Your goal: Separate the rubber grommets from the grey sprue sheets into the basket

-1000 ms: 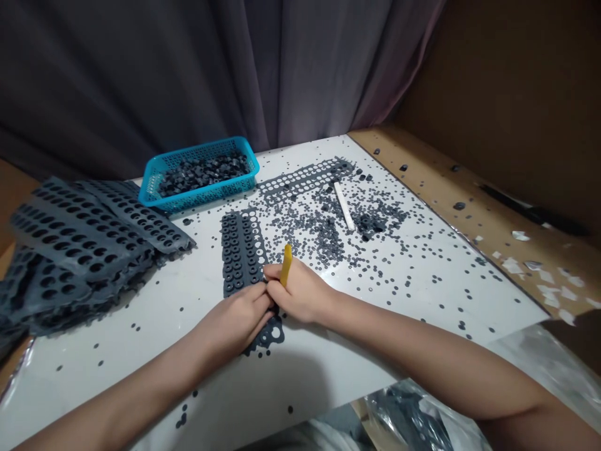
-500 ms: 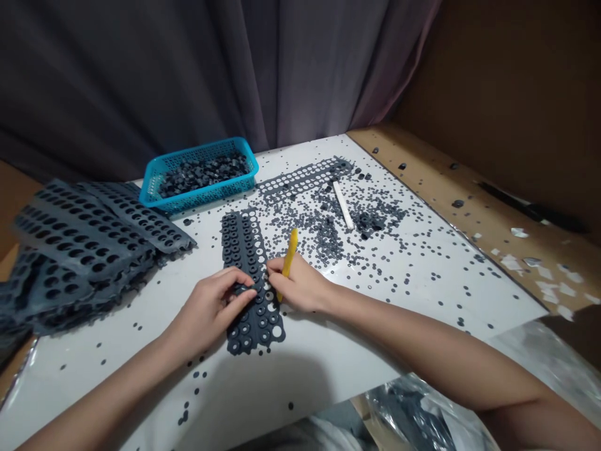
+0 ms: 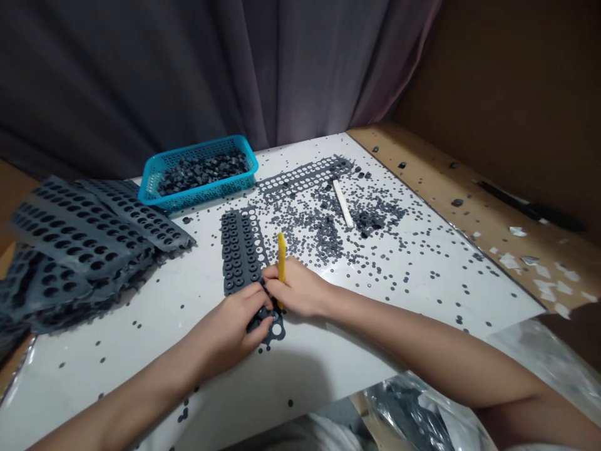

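From where I stand, the dark studded strip (image 3: 243, 250) lies flat on the white tabletop (image 3: 70, 391), running away from the person, its near end under both hands and its far part uncovered. The left hand (image 3: 237, 326) lies across the strip near that end, fingers bent over the surface and thumb reaching along the near side; the fingers hide whatever is under them, so I can't tell whether they pinch the strip or just press on it. The right hand (image 3: 298, 289) is closed around a yellow tool (image 3: 282, 258), which stands almost upright out of the fist, its lower end down by the strip's right edge. The two hands nearly meet there, fingertips just beside each other.

The left forearm slants in from the near left, the right one from the near right, bent at the elbow, its wrist low over the table. Beyond the strip, to the left, sits a blue basket (image 3: 211, 191) full of small dark pieces. A stack of perforated sheets (image 3: 84, 241) is piled at the left, and loose discs (image 3: 331, 241) lie scattered to the right around a white stick (image 3: 342, 203).
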Available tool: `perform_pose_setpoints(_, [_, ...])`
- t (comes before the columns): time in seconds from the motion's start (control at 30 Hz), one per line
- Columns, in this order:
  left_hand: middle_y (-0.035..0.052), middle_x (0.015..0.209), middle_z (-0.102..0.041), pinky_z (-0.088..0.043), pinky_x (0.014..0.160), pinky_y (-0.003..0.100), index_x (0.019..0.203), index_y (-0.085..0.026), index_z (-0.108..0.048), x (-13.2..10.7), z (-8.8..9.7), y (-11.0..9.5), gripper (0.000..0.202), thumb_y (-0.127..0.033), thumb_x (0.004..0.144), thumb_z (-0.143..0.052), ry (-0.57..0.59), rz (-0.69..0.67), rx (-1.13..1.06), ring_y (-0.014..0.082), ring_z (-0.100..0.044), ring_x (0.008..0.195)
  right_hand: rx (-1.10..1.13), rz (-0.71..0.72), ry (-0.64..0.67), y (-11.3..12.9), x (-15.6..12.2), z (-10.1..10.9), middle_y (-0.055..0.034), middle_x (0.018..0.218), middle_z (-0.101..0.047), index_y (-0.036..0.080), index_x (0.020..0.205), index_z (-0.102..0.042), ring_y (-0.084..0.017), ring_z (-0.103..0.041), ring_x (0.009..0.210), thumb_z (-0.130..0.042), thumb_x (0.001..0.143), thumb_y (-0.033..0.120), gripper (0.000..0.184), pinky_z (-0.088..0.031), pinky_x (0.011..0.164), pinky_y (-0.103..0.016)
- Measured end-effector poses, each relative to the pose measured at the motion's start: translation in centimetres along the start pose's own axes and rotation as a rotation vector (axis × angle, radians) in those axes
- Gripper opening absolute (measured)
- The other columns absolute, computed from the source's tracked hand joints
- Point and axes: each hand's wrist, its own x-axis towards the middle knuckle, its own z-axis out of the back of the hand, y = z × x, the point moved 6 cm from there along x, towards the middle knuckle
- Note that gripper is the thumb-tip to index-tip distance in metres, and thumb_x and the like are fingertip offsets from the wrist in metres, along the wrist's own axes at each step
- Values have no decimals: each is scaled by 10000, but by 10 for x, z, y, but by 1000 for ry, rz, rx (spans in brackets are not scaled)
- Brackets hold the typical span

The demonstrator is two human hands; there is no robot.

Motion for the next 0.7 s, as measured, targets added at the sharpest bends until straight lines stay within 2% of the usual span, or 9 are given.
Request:
perform_pose_setpoints(0.13, [106, 1076, -571, -469, 871, 367, 1035, -157, -541, 1, -8, -4, 237, -198, 803, -512, 23, -18, 89, 242, -553, 1011, -147, 55, -17, 10, -3, 2, 43, 507, -379, 183, 537, -336, -94, -345, 504, -405, 735, 151, 212, -261, 513, -225])
perform_pose_setpoints(0.27, [127, 1026, -600, -482, 852, 394, 1037, -124, -555, 0, -18, -5, 220, -169, 844, -459, -20, -81, 192, 256, -566, 978, -191, 33, -18, 9, -3, 2, 49, 503, -307, 191, 551, -325, -101, -315, 496, -396, 746, 164, 209, -243, 497, -229])
perform_pose_setpoints(0.37, [120, 1006, -609, -471, 853, 381, 1016, -128, -563, -1, -22, -4, 248, -107, 869, -364, -10, -115, 179, 236, -570, 956, -196, 41, -15, 9, -3, 2, 50, 505, -297, 191, 553, -323, -101, -310, 495, -401, 745, 164, 208, -242, 497, -230])
perform_pose_setpoints(0.47, [85, 965, -615, -461, 826, 323, 964, -152, -572, 0, -12, 1, 208, -157, 884, -381, -21, -59, 23, 200, -575, 914, -215, 35, -16, 10, -3, 3, 50, 511, -301, 188, 550, -332, -99, -308, 499, -402, 748, 161, 211, -240, 498, -233])
perform_pose_setpoints(0.6, [0, 731, -570, -400, 580, 224, 856, -179, -582, -5, 21, 19, 175, -321, 868, -479, -209, 206, -268, 126, -508, 636, -161, 44, -21, 9, -3, 2, 50, 511, -312, 184, 547, -361, -97, -314, 505, -406, 756, 164, 214, -239, 500, -235])
perform_pose_setpoints(0.7, [-39, 615, -475, -326, 483, 181, 903, -179, -563, -7, 24, 35, 197, -362, 833, -548, -234, 397, -710, 86, -422, 532, 42, 37, 1, 3, 1, 3, 54, 490, -323, 183, 521, -338, -86, -346, 483, -409, 742, 152, 234, -258, 480, -220])
